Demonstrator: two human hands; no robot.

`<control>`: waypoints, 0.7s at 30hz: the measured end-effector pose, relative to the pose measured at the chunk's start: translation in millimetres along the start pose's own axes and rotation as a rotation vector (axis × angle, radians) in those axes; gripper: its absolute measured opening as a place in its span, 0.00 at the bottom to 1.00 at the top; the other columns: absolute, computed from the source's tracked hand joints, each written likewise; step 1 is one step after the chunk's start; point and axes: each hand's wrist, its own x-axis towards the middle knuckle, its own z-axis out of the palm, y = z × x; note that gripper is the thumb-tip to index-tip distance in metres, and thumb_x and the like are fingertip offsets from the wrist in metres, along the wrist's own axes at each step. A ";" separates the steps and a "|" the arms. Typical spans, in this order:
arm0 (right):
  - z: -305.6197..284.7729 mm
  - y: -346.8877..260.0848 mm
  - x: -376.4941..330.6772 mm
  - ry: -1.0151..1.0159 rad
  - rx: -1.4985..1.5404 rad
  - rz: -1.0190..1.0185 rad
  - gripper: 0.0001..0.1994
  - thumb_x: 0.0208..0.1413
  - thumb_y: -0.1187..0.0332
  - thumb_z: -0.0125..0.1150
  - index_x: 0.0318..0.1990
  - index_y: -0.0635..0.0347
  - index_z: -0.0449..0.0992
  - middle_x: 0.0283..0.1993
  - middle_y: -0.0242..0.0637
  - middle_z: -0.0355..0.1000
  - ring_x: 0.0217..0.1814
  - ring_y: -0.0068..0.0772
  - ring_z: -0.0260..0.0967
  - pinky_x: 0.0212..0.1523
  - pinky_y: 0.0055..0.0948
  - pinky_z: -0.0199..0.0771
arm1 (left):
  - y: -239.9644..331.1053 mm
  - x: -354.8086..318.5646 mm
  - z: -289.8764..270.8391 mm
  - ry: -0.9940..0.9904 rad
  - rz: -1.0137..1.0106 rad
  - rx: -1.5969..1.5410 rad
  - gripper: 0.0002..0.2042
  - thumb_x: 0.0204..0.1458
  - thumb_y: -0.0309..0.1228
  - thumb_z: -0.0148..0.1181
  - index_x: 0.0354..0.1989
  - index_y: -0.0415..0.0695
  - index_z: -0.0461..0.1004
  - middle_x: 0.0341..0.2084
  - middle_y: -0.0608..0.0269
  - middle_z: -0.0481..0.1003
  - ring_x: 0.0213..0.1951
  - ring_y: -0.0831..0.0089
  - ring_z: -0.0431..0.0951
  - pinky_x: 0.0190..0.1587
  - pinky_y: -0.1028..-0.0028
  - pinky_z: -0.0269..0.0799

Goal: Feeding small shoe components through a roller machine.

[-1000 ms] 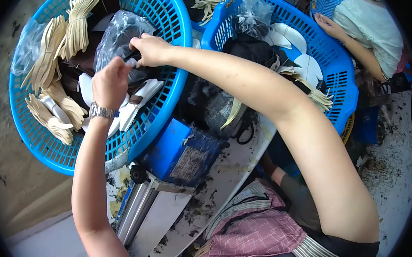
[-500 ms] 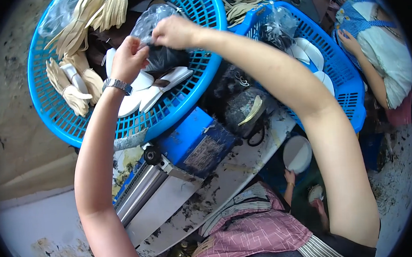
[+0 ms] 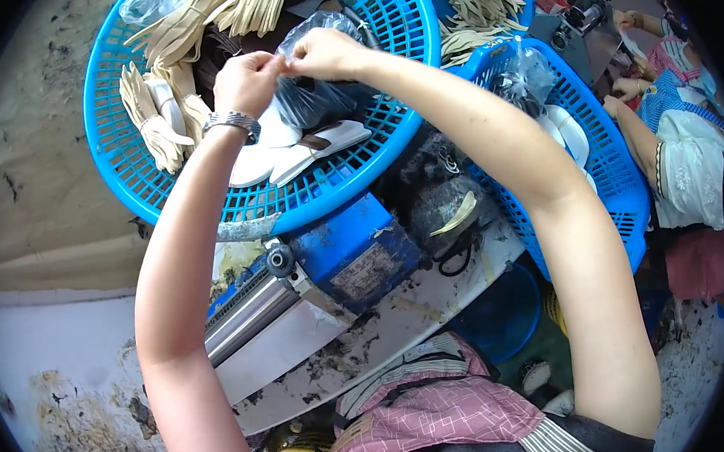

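Blue-cased machine (image 3: 350, 242) nearest, then round blue basket (image 3: 397, 9). White pieces (image 3: 255, 163) at basket's near side. Plastic bag (image 3: 312, 105) sits in basket just beyond; left hand (image 3: 248, 84) and right hand (image 3: 326, 54) pinch it, fingertips meeting. Pinched end points left, dark part runs rightward; full long axis unclear, right hand covers middle.

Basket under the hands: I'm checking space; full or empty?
The basket is partly filled: white pieces, pale bundles and a plastic bag sit inside, but its right wall shows bare.
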 end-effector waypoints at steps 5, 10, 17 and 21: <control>-37.0 -2.8 14.7 -0.165 0.668 0.227 0.14 0.37 0.60 0.62 0.31 0.58 0.76 0.29 0.30 0.70 0.25 0.19 0.58 0.32 0.18 0.61 | 5.5 18.1 -29.9 0.025 -0.146 -0.833 0.12 0.49 0.39 0.52 0.27 0.41 0.72 0.16 0.68 0.70 0.16 0.85 0.67 0.16 0.84 0.59; -60.0 -7.2 17.9 -0.025 0.831 0.397 0.06 0.39 0.65 0.60 0.24 0.56 0.73 0.26 0.30 0.67 0.20 0.20 0.57 0.24 0.23 0.62 | 25.7 -4.6 -10.6 -0.096 0.267 -0.080 0.16 0.44 0.43 0.56 0.36 0.44 0.68 0.26 0.64 0.72 0.24 0.75 0.71 0.23 0.73 0.66; -83.6 9.8 19.9 -0.029 0.755 0.318 0.12 0.41 0.69 0.59 0.37 0.57 0.74 0.28 0.27 0.67 0.21 0.17 0.56 0.19 0.17 0.57 | 23.1 -45.9 15.2 -0.099 0.430 0.609 0.05 0.41 0.30 0.52 0.19 0.52 0.74 0.14 0.60 0.71 0.22 0.60 0.73 0.26 0.65 0.68; -135.7 13.6 29.7 0.026 0.572 0.161 0.13 0.41 0.71 0.58 0.38 0.54 0.74 0.26 0.22 0.67 0.20 0.12 0.56 0.16 0.13 0.51 | 45.7 -29.8 -21.2 0.151 0.369 0.237 0.05 0.43 0.31 0.53 0.27 0.48 0.75 0.17 0.58 0.72 0.20 0.66 0.73 0.23 0.72 0.66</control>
